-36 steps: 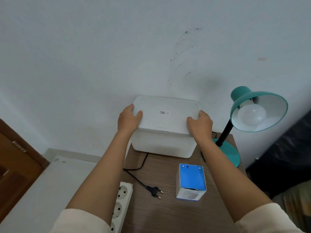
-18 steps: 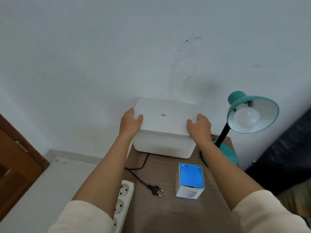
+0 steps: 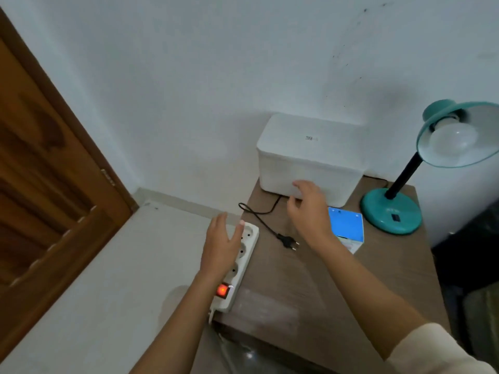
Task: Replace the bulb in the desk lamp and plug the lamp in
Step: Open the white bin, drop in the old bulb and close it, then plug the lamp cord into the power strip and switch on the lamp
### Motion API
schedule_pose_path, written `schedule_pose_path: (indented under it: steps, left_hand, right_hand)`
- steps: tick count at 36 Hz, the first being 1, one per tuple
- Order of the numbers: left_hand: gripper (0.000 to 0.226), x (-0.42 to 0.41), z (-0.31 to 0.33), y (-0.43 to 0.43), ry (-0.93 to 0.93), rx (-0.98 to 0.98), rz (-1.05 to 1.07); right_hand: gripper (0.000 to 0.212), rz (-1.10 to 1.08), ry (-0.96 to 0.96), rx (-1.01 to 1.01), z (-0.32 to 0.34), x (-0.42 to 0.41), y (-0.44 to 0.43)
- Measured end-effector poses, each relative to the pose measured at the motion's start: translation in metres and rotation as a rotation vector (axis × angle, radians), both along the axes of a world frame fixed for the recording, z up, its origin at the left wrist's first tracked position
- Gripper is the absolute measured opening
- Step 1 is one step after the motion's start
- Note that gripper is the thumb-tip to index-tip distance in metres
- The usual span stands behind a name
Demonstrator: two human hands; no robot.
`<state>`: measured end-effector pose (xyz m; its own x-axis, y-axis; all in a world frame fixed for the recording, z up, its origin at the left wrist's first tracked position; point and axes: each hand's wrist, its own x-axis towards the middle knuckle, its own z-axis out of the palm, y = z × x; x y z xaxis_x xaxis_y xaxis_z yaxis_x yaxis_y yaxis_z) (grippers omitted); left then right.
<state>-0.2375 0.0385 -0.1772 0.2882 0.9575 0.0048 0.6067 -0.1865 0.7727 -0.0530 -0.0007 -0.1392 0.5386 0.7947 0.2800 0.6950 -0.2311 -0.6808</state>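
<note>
A teal desk lamp (image 3: 391, 214) stands at the table's far right, with a white bulb (image 3: 453, 137) in its shade. Its black cord runs left under the white box to a loose black plug (image 3: 289, 241) lying on the table. A white power strip (image 3: 243, 252) with a lit red switch lies along the table's left edge. My left hand (image 3: 220, 245) hovers open over the strip's far sockets. My right hand (image 3: 307, 209) is open above the table, between the plug and a blue bulb carton (image 3: 347, 228).
A white lidded box (image 3: 310, 155) sits at the back of the brown table (image 3: 297, 292) against the wall. A wooden door (image 3: 46, 184) is at the left. A dark object stands to the right of the table.
Both hands have let go of the white box and pulled back toward me, the left over the power strip, the right above the plug. The view has swung left and down.
</note>
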Motion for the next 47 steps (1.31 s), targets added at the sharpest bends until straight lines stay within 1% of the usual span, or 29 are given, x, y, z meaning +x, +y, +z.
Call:
schedule_pose_path:
  steps: [2, 4, 6, 7, 9, 11, 17, 20, 21, 22, 23, 25, 26, 29, 31, 33, 36, 39, 43, 47]
  left_hand:
    - [0.056, -0.006, -0.010, -0.014, 0.046, -0.011, -0.058]
    - [0.052, -0.009, -0.018, -0.022, 0.063, -0.005, -0.087]
    - [0.059, -0.010, -0.022, -0.027, 0.092, -0.007, -0.112]
    - [0.064, -0.009, -0.024, -0.028, 0.114, -0.005, -0.123]
    - [0.073, -0.008, -0.025, -0.029, 0.165, 0.006, -0.138]
    - [0.076, -0.008, -0.027, -0.028, 0.201, 0.017, -0.140]
    - [0.071, -0.007, -0.030, -0.028, 0.187, 0.016, -0.111]
    - [0.070, -0.008, -0.030, -0.028, 0.168, 0.023, -0.104]
    - [0.070, -0.008, -0.031, -0.028, 0.166, 0.022, -0.101]
    - [0.070, -0.008, -0.031, -0.028, 0.165, 0.022, -0.098]
    - [0.070, -0.009, -0.030, -0.028, 0.165, 0.021, -0.095]
    - [0.069, -0.008, -0.030, -0.028, 0.160, 0.020, -0.091]
    - [0.067, -0.008, -0.030, -0.028, 0.154, 0.022, -0.089]
    - [0.063, -0.008, -0.031, -0.028, 0.130, 0.021, -0.082]
    - [0.063, -0.007, -0.031, -0.028, 0.120, 0.019, -0.084]
    - [0.063, -0.008, -0.031, -0.027, 0.107, 0.012, -0.084]
    - [0.060, -0.008, -0.032, -0.027, 0.082, -0.006, -0.080]
    - [0.058, -0.009, -0.033, -0.027, 0.067, -0.010, -0.081]
    - [0.054, -0.008, -0.034, -0.027, 0.052, -0.014, -0.073]
    - [0.059, -0.008, -0.034, -0.027, 0.051, -0.010, -0.080]
  right_hand:
    - [0.034, 0.032, 0.039, -0.118, -0.023, -0.010, -0.004]
    - [0.029, 0.045, 0.047, -0.278, -0.044, -0.014, -0.006]
    - [0.021, 0.046, 0.006, -0.402, -0.059, -0.017, -0.008]
    - [0.021, 0.050, -0.025, -0.437, -0.063, -0.018, -0.009]
    - [0.024, 0.062, -0.089, -0.454, -0.069, -0.021, -0.009]
    - [0.027, 0.086, -0.140, -0.466, -0.071, -0.021, -0.007]
    - [0.026, 0.147, -0.248, -0.568, -0.068, -0.020, -0.003]
    - [0.023, 0.157, -0.257, -0.587, -0.067, -0.020, -0.002]
    - [0.022, 0.153, -0.228, -0.572, -0.064, -0.020, -0.001]
    - [0.022, 0.137, -0.160, -0.531, -0.061, -0.019, 0.002]
    - [0.020, 0.111, -0.054, -0.457, -0.056, -0.019, 0.004]
    - [0.019, 0.070, 0.181, -0.249, -0.040, -0.022, 0.011]
    - [0.019, 0.067, 0.265, -0.155, -0.030, -0.025, 0.013]
    - [0.018, 0.123, 0.425, 0.006, -0.007, -0.036, 0.017]
    - [0.015, 0.175, 0.481, 0.022, -0.004, -0.044, 0.018]
    - [0.014, 0.203, 0.482, -0.011, -0.012, -0.052, 0.018]
    - [0.014, 0.201, 0.422, -0.076, -0.030, -0.061, 0.017]
    - [0.013, 0.186, 0.351, -0.064, -0.038, -0.063, 0.017]
    - [0.014, 0.227, 0.227, -0.059, -0.040, -0.065, 0.019]
    - [0.014, 0.229, 0.253, -0.034, -0.041, -0.063, 0.017]
